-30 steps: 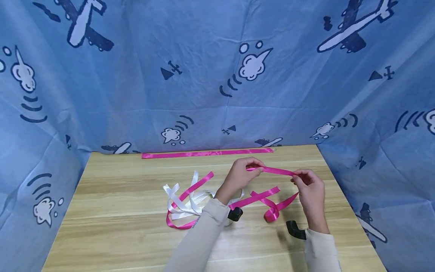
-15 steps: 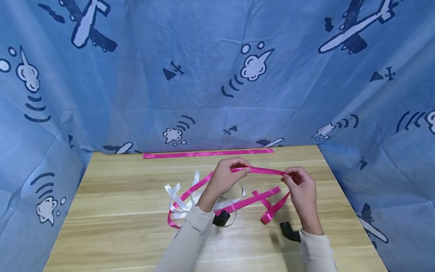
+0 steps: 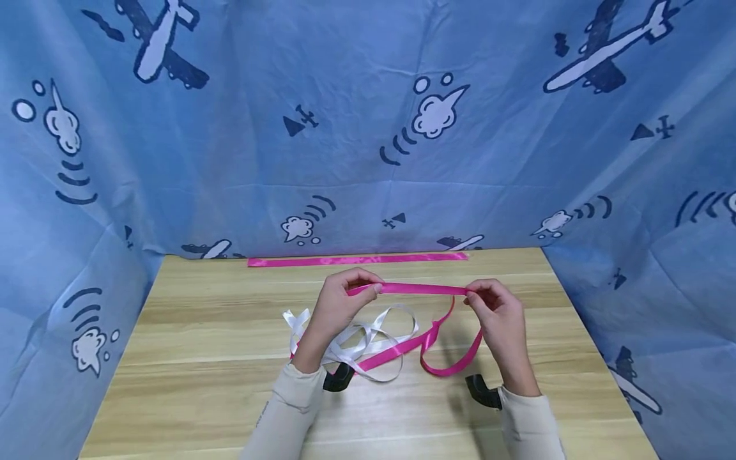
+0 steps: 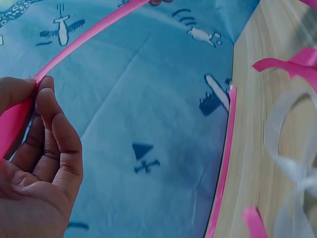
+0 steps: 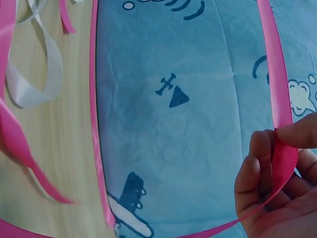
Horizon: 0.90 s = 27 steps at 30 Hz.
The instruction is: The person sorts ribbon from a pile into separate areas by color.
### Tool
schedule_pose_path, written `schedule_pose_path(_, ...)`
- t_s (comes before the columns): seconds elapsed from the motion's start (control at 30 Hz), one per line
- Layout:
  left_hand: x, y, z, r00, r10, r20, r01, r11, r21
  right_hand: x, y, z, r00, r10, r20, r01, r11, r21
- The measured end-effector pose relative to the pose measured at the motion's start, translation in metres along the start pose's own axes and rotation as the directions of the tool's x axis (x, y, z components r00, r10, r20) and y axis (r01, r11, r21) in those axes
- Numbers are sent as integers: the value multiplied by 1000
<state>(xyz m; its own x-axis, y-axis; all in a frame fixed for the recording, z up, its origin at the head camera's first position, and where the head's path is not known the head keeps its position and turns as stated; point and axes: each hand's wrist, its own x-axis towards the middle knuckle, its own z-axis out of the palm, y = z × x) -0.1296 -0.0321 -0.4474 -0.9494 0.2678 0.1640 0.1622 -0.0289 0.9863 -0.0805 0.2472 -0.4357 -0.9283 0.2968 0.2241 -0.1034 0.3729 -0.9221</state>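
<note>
Held pink ribbon: drawn nearly straight and almost level between the 2 hands, above the wooden table.
Left hand: clamped on the held pink ribbon, which is pinched between thumb and fingers; more of it is seen at the palm side in the left wrist view.
Right hand: clamped on the same ribbon, which is pressed by the thumb against the fingers and let down past the palm.
Hanging loop: formed in pink below the right hand; whether the table is touched by it cannot be told.
Lower pink length: slanted below the held span, its near end hidden at the left wrist.
White ribbon: heaped in loose loops on the table, between the left forearm and the hanging loop.
Pink strip: laid straight along the table's far edge.
Blue cloth: hung behind and at 2 sides, printed with planes and clouds.
Black wrist pieces: 1 worn at each beige cuff.
</note>
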Motion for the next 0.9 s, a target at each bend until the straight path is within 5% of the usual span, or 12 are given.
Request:
schedule_pose_path(0.5, -17, -8, -58, 989, -18, -149, 22, 999, 26, 10, 5, 6, 999, 50, 13, -49, 998, -44)
schedule_pose_path(0.9, -29, -8, -91, 961, -64, -270, 56, 998, -36, 14, 8, 8, 998, 58, 13, -57, 998, -16)
